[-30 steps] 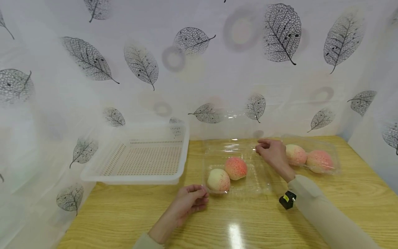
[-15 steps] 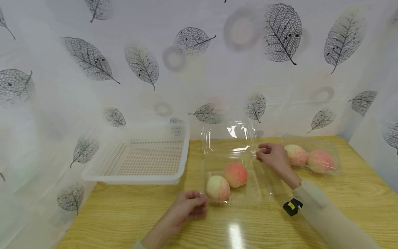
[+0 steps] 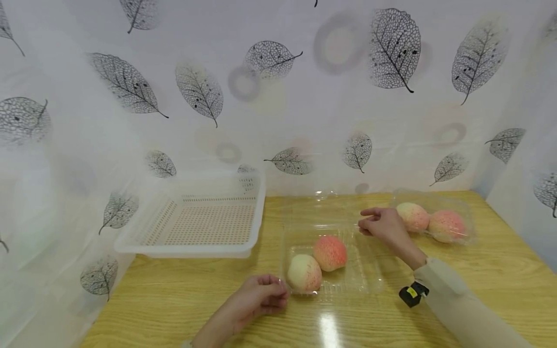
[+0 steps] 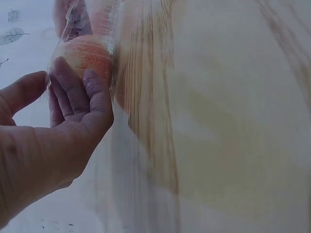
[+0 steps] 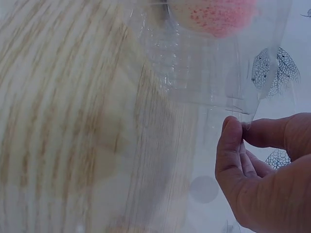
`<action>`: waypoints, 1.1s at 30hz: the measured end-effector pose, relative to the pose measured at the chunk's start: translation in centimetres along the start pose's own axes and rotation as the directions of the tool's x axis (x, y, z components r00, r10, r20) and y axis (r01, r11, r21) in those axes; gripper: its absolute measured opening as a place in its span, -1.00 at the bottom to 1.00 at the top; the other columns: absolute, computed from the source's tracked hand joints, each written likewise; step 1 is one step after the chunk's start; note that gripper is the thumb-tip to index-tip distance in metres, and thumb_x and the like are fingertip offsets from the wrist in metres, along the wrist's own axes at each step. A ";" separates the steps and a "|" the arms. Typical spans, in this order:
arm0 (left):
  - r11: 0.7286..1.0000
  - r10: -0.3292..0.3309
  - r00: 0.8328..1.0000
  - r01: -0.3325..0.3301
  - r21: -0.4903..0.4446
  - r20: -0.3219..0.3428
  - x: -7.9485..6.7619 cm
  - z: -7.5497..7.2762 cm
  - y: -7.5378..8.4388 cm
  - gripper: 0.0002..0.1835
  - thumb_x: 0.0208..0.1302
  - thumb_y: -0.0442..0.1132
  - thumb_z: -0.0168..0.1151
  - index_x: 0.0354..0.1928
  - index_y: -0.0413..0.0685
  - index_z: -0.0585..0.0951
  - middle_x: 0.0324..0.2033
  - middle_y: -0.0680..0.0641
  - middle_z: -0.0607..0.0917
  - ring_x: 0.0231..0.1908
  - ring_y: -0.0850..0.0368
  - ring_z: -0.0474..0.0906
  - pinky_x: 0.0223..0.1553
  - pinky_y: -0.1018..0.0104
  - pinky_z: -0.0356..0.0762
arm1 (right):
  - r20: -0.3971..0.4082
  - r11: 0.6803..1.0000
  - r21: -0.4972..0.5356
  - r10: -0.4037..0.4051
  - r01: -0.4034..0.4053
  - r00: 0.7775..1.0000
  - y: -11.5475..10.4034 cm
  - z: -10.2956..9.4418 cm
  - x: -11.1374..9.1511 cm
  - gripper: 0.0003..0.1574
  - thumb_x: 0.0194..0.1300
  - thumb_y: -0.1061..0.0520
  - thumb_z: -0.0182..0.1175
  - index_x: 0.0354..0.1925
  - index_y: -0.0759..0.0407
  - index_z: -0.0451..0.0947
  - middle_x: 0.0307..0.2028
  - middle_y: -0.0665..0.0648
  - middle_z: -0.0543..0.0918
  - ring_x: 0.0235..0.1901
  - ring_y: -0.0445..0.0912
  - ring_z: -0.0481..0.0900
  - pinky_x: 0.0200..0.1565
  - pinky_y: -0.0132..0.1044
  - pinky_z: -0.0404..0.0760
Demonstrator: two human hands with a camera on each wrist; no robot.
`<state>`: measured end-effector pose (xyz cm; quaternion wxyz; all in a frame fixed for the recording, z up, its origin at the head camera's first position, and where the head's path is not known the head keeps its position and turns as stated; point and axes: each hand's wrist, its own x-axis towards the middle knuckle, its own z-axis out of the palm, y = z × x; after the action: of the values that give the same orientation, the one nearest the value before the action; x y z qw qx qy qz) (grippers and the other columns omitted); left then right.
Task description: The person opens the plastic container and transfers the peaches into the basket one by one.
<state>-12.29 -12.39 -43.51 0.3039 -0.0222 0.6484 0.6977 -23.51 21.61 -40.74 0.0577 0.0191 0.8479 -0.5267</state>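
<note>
In the head view, a clear plastic clamshell box [image 3: 361,270] lies with its lid [image 3: 317,210] folded back toward the curtain. Two peaches sit in it: a pale one [image 3: 304,273] at the front left and a redder one [image 3: 330,253] behind it. My left hand [image 3: 258,300] pinches the box's left edge near the front; the left wrist view has thumb and fingers on either side of the clear rim [image 4: 54,63]. At the far right corner, my right hand [image 3: 385,231] pinches the plastic between thumb and forefinger, also seen in the right wrist view around a clear tab [image 5: 247,121].
A white perforated basket [image 3: 254,232] stands at the back left. To the right of my right hand, a second clear box [image 3: 467,220] holds two more peaches [image 3: 447,225]. A leaf-print curtain [image 3: 304,111] hangs behind the wooden table [image 3: 174,299].
Both hands have drawn the box with its two peaches toward me across the table. Its lid has come forward with it and sits lower in view. The basket and second box have stayed put.
</note>
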 end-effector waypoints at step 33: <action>0.795 0.294 0.953 -0.202 0.573 -0.072 -3.0 -2.2 0.9 -0.67 0.52 0.00 0.16 0.03 -0.11 0.64 -0.17 -0.03 0.74 -0.19 0.20 0.66 -0.18 0.41 0.62 | 0.154 0.724 -0.431 -0.529 0.539 0.834 -1.4 -0.4 -3.1 -0.68 0.33 0.24 0.34 0.05 0.23 0.67 -0.01 0.23 0.73 -0.05 0.18 0.72 -0.08 -0.04 0.75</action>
<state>-11.00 -15.59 -41.80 0.1509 0.0980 0.8429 0.5071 -20.54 21.45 -38.97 -0.0849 -0.2451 0.9160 -0.3060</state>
